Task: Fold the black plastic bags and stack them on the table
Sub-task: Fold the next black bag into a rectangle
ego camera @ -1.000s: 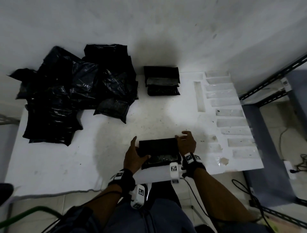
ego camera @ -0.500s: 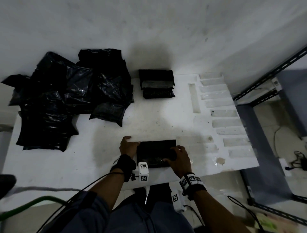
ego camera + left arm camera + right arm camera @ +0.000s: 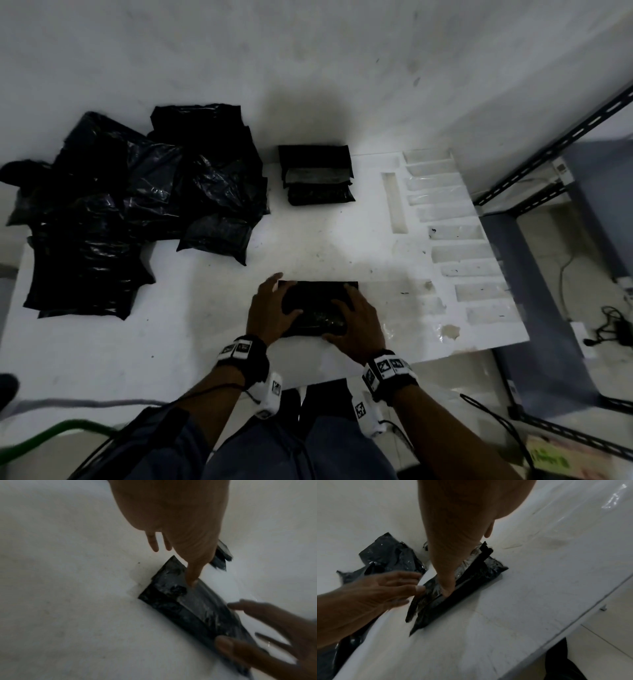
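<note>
A folded black plastic bag (image 3: 317,301) (image 3: 188,608) (image 3: 465,582) lies flat on the white table (image 3: 205,325) near its front edge. My left hand (image 3: 277,305) (image 3: 192,580) rests on its left half with fingers straight, one fingertip pressing the top. My right hand (image 3: 352,308) (image 3: 447,591) lies spread on its right half, thumb pressing into the fold. A stack of folded bags (image 3: 317,174) sits at the back by the wall. A loose pile of unfolded black bags (image 3: 137,205) (image 3: 390,557) covers the back left.
White foam sheet with several rectangular recesses (image 3: 445,240) takes up the table's right side. A grey metal shelf frame (image 3: 548,154) stands beyond the right edge, with cables on the floor (image 3: 613,325). A green hose (image 3: 51,435) lies at the lower left.
Both hands have moved from the bag's side edges onto its top and now press it flat. The bag stays in the same spot.
</note>
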